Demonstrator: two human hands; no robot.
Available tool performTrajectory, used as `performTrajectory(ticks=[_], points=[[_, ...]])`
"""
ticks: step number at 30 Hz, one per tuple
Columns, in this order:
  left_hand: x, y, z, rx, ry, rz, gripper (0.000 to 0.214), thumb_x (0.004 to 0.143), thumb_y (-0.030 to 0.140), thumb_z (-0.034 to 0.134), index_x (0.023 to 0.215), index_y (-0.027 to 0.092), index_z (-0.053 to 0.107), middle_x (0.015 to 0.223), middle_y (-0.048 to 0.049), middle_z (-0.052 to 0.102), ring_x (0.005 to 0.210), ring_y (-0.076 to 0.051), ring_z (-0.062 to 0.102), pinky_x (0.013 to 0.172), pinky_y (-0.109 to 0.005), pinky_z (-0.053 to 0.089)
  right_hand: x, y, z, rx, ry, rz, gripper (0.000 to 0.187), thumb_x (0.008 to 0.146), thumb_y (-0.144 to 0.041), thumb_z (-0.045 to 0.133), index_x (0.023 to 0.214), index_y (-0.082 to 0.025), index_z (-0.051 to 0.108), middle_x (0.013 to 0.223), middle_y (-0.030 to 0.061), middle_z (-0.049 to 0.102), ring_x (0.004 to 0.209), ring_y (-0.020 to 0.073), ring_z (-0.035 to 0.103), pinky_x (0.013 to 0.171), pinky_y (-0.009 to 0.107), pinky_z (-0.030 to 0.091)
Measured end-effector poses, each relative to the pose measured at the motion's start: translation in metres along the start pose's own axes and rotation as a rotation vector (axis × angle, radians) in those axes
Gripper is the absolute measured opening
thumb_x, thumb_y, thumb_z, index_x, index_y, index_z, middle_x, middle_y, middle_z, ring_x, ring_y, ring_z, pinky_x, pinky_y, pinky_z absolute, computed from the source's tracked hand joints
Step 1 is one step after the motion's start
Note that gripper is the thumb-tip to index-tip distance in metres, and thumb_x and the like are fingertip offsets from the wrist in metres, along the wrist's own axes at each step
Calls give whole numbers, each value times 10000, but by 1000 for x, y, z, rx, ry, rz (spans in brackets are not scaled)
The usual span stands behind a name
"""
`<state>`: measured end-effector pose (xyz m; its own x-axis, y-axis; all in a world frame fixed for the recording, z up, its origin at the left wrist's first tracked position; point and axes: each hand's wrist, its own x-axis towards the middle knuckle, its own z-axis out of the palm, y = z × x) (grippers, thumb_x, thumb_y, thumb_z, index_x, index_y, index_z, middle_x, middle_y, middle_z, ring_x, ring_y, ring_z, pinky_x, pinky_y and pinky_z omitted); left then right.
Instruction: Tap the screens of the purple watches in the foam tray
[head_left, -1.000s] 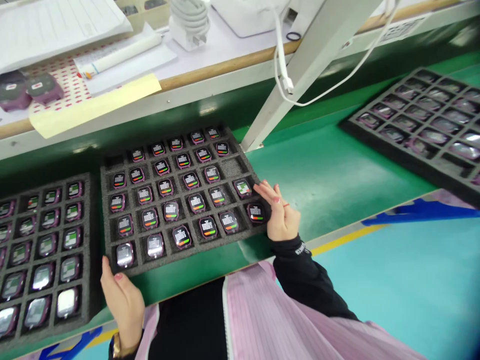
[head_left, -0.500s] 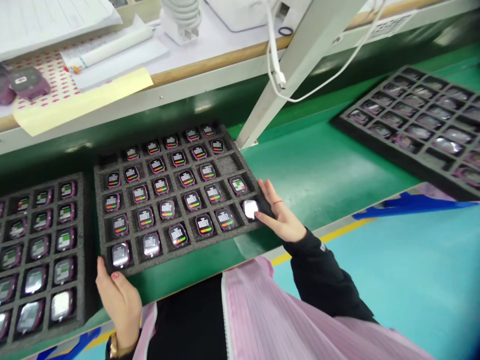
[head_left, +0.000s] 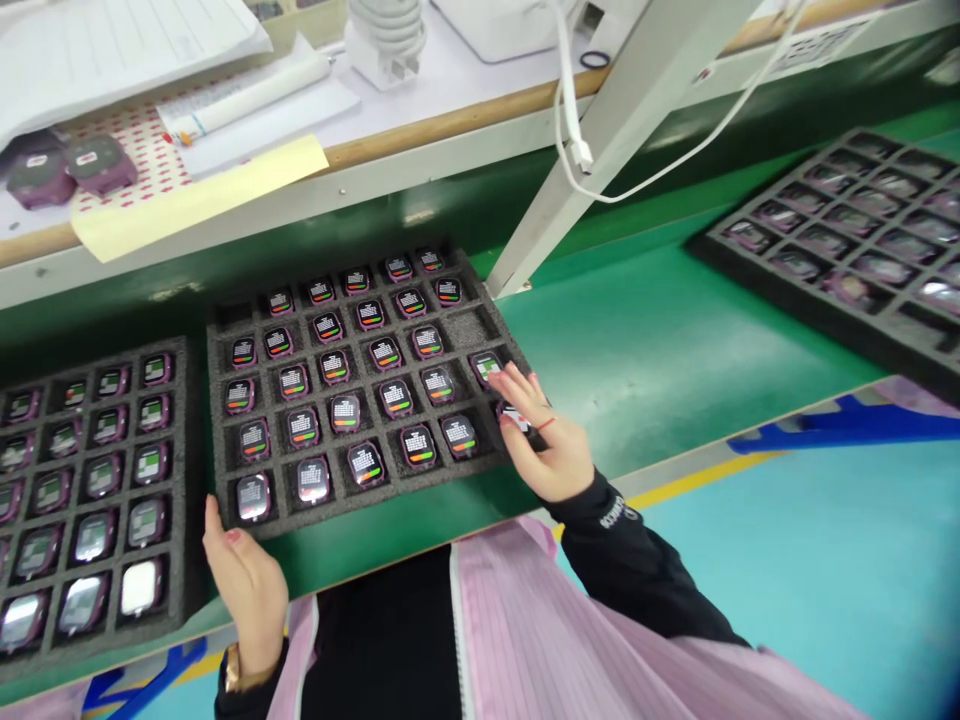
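Observation:
A dark foam tray with rows of square compartments lies in front of me on the green bench. Most compartments hold a purple-rimmed smartwatch body with a lit screen, such as the watch in the front row. My right hand, fingers outstretched, hovers over or touches the tray's near right corner. It partly covers the corner watch and reaches the edge of the watch behind it, whose screen is green and white. My left hand rests open by the tray's near left corner, thumb and fingers apart.
A second watch tray stands close on the left, a third at the far right. A slanted metal post rises behind the middle tray, with a white cable hanging past it. The shelf above holds papers and a charger.
My right hand has moved from the tray's right side inward over its corner watches. My left hand stays near the left corner. The view has shifted slightly.

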<state>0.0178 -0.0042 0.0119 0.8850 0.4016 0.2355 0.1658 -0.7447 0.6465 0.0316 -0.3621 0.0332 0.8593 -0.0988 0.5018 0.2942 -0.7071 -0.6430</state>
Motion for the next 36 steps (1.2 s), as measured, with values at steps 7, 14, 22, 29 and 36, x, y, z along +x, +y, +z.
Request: performTrajectory(ticks=[7,14,22,29,36], points=[[0,-3,1,-29,-2,-6,590,1041,422,298,1521,84,359,1537,-224,424,1449,-287,398,1236,-459,302,12,-21,22,-51,-91,-159,582,976,-70,466,1537,-219,426,1379,115,606,1408,310,428,1195,619,331],[-2,-1,-2,-44,-28,-36,594,1040,435,289,1516,89,368,1517,-220,448,1415,-283,431,1218,-459,322,10,-34,37,-23,-143,-191,617,979,-75,498,1560,-247,380,1380,129,603,1403,343,430,1168,683,313],[-4,-3,-4,-63,-59,-43,589,1043,436,268,1528,111,346,1520,-200,446,1401,-264,431,1211,-432,309,16,-37,49,-63,-262,-273,629,1000,-121,499,1590,-225,307,1367,145,609,1406,355,417,1158,690,337],[-4,-3,-4,-70,-71,-46,609,1040,456,264,1522,93,350,1513,-211,447,1387,-275,438,1195,-439,314,17,-34,57,-116,-330,-334,543,1020,-163,465,1552,-139,358,1289,191,651,1401,386,410,1116,735,350],[-4,-1,-6,-81,-85,-54,601,1040,461,262,1533,125,336,1511,-195,453,1368,-280,444,1181,-457,323,17,-47,63,-44,-342,-335,571,1012,-143,487,1562,-181,340,1307,155,649,1411,348,405,1153,695,339]])
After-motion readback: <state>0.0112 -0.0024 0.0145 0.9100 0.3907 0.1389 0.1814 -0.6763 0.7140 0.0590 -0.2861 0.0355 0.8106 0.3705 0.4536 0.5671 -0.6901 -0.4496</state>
